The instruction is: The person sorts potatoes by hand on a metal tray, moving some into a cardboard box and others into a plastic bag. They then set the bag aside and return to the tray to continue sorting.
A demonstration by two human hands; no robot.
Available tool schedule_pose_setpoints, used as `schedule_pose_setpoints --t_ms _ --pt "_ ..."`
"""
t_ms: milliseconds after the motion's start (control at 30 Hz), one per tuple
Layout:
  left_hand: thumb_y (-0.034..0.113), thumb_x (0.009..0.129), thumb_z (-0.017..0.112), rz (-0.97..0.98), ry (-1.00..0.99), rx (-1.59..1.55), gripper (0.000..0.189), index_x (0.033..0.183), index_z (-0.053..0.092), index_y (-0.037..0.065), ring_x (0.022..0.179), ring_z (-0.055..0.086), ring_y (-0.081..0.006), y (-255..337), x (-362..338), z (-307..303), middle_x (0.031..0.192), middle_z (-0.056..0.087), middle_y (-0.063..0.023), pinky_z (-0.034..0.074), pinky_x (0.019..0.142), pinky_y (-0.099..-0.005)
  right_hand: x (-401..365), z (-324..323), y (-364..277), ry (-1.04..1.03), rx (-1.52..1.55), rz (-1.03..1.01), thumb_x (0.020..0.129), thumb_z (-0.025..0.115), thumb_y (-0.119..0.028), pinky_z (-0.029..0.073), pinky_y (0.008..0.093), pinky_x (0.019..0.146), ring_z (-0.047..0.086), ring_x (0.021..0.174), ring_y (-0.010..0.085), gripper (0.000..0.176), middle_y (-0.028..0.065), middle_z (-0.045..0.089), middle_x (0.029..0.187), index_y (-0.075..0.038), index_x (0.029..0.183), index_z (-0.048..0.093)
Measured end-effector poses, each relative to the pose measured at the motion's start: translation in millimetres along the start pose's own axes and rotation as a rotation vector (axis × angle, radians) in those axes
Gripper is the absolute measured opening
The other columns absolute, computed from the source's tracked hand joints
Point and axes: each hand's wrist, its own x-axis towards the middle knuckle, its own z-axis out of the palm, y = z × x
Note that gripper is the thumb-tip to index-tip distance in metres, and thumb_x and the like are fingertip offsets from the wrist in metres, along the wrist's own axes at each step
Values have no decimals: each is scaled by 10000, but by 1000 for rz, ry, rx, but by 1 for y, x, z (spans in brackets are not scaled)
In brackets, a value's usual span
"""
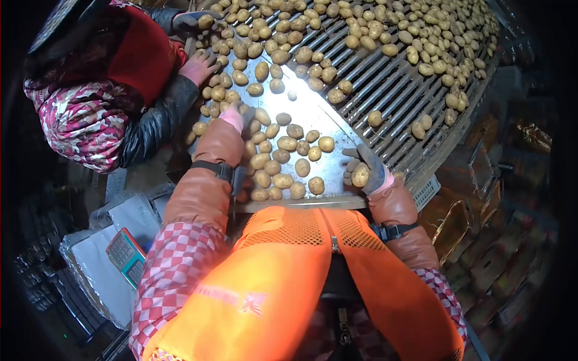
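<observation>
hands in the potatoes

holding one potato (pixel 360 175) tight in the gloved right hand (pixel 374 168), with fingers curled round it, just over the near right corner of the shiny metal tray (pixel 313 107). reaching with the left hand (pixel 233 117) into the pile of potatoes (pixel 283 162) at the left edge of the tray. touching them there, but cannot tell if closed on one or loose, with the fingers hidden among them. wearing brown sleeve covers and an orange vest (pixel 289 283). past the tray, lots more potatoes spread over a belt of metal bars (pixel 385 90). up at the top left, another person (pixel 90 114) in a red and pink coat, with one bare hand (pixel 198 66) on the potatoes and a dark glove (pixel 188 21) around one more. down at the left, a small weighing scale (pixel 126 256). on the right, stacked brown boxes (pixel 481 253).
</observation>
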Motion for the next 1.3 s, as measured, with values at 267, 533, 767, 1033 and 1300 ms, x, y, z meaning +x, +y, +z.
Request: schedule_pose_setpoints --t_ms 267,533,767,1033,1300 --pt "336 983 606 62 -661 -1387 516 1423 469 106 851 626 -216 69 -128 -3 1040 686 -96 540 765 -365 26 22 -1 -420 338 128 1001 510 -158 525 383 940 593 1182 282 590 151 556 1341 -122 1547 290" --pt "444 935 604 720 291 174 579 1442 488 189 1331 464 -384 47 -92 46 1460 487 -168 361 1052 -663 8 29 -8 -421 -361 -359 915 628 -2 531 381 943 587 1191 221 654 129 531 1383 -143 1502 377" --pt "338 870 711 581 4 78 674 1472 457 168 1422 364 -359 5 -186 82 1465 480 -182 242 1194 -528 -15 -9 16 -249 -529 -583 1013 523 -85 576 310 900 575 1257 263 509 144 538 1402 -74 1497 366" --pt "300 809 764 758 154 224 842 1530 349 172 1441 278 -434 35 -187 98 1568 313 -187 240 1152 -622 0 -57 45 -255 259 -175 993 601 -272 588 294 743 647 926 175 472 91 626 1261 -85 1410 483" --pt "443 857 704 812 306 310 796 1541 353 236 1442 262 -468 43 -162 128 1597 291 -165 174 1125 -698 -100 -125 38 -95 239 -541 934 638 -340 537 316 766 630 904 189 363 62 623 1053 -84 1189 605"
